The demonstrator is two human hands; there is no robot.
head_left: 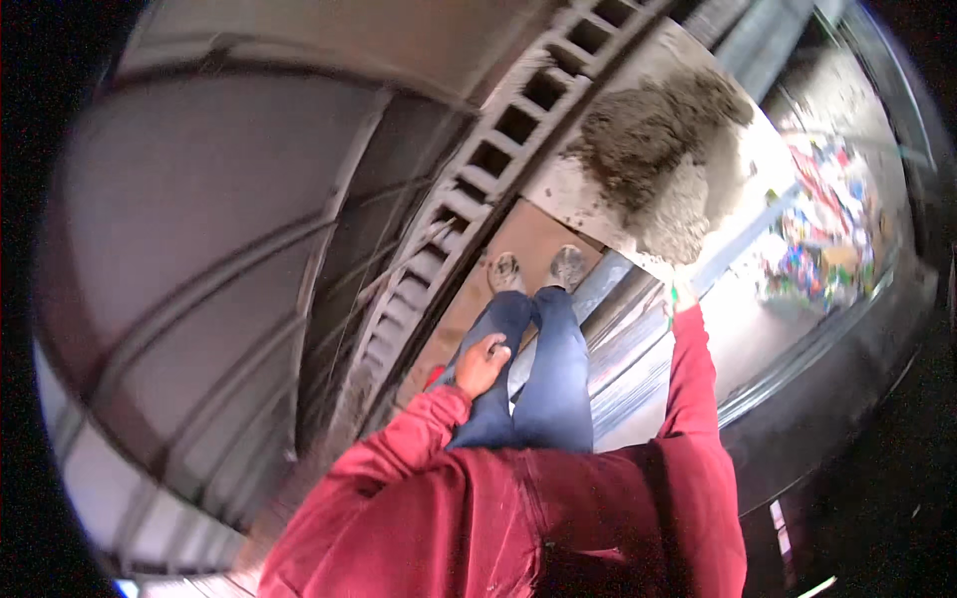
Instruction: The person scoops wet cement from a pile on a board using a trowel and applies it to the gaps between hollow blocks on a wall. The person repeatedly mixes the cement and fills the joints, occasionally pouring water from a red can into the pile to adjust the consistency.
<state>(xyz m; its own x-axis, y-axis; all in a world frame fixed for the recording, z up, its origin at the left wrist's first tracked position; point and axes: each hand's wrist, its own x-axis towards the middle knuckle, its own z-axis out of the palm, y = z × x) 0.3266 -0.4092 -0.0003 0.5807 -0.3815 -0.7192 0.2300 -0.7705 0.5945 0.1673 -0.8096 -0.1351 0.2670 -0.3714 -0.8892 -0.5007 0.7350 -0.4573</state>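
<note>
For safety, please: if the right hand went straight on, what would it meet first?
Likely the grey mortar on the board, just beyond the right hand, though glare makes depth unclear.

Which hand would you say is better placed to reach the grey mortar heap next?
Probably the right hand, extended toward the grey mortar heap; the left hand is over the blue trousers.

Left hand [481, 366] loosely curled, right arm [691, 379] outstretched, right hand [682, 296] unclear in glare

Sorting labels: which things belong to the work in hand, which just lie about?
Likely in use:
grey mortar-like heap on pale flat board
small blurred green object at the right hand
grey hollow-block wall

Apparently lying about:
loose multicoloured litter pile
</note>
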